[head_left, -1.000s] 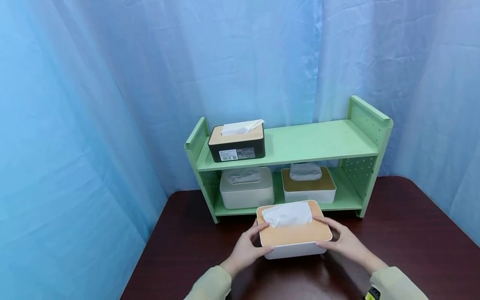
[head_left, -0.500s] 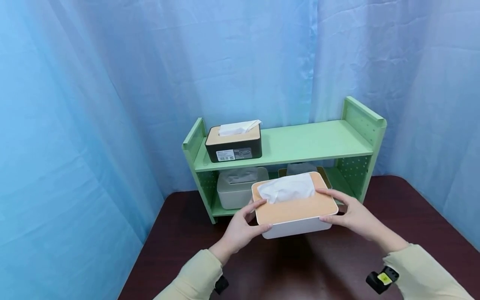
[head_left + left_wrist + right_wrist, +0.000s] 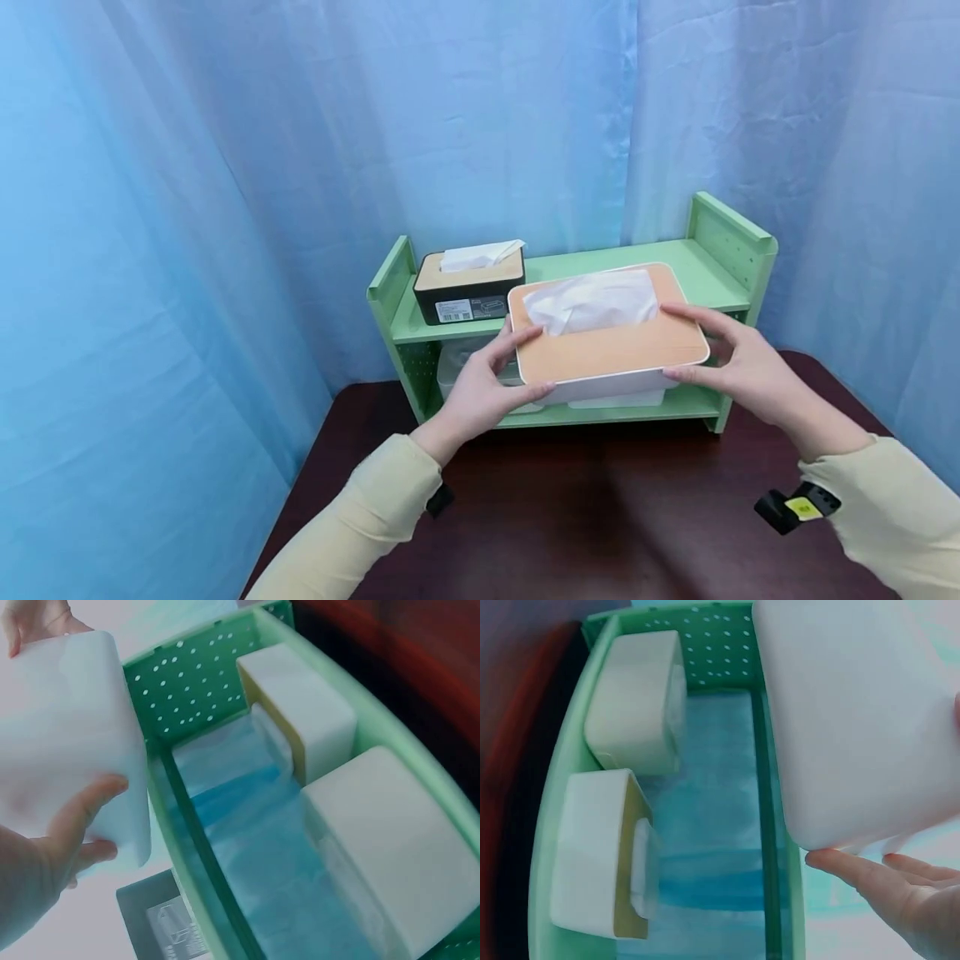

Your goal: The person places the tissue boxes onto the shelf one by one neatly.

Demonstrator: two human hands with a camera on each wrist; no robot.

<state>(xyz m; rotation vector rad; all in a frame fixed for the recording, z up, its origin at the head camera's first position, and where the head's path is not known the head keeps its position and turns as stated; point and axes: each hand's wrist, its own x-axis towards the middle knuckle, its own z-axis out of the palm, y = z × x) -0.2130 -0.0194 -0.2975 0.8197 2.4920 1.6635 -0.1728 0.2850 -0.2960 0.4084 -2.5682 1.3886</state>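
Both hands hold a white tissue box with a wooden lid (image 3: pixel 611 354) in the air, level with the top board of the green shelf (image 3: pixel 723 250) and just in front of it. My left hand (image 3: pixel 501 371) grips its left end, thumb on the lid and fingers underneath. At the right end my right hand (image 3: pixel 723 354) grips the same way. White tissue sticks out of the lid. The left wrist view shows the box's white underside (image 3: pixel 67 735) against my left hand (image 3: pixel 52 847). In the right wrist view the underside (image 3: pixel 855 712) rests on my right hand's fingers (image 3: pixel 885 881).
A black tissue box (image 3: pixel 468 287) stands at the left of the top board; the board's right part is bare. Two white tissue boxes (image 3: pixel 300 705) (image 3: pixel 390 840) stand on the lower board, mostly hidden in the head view. The shelf stands on a dark table (image 3: pixel 600 517), with blue curtains behind.
Both hands have lifted the white tissue box off the table, up and away from me, to the height of the shelf's top board.
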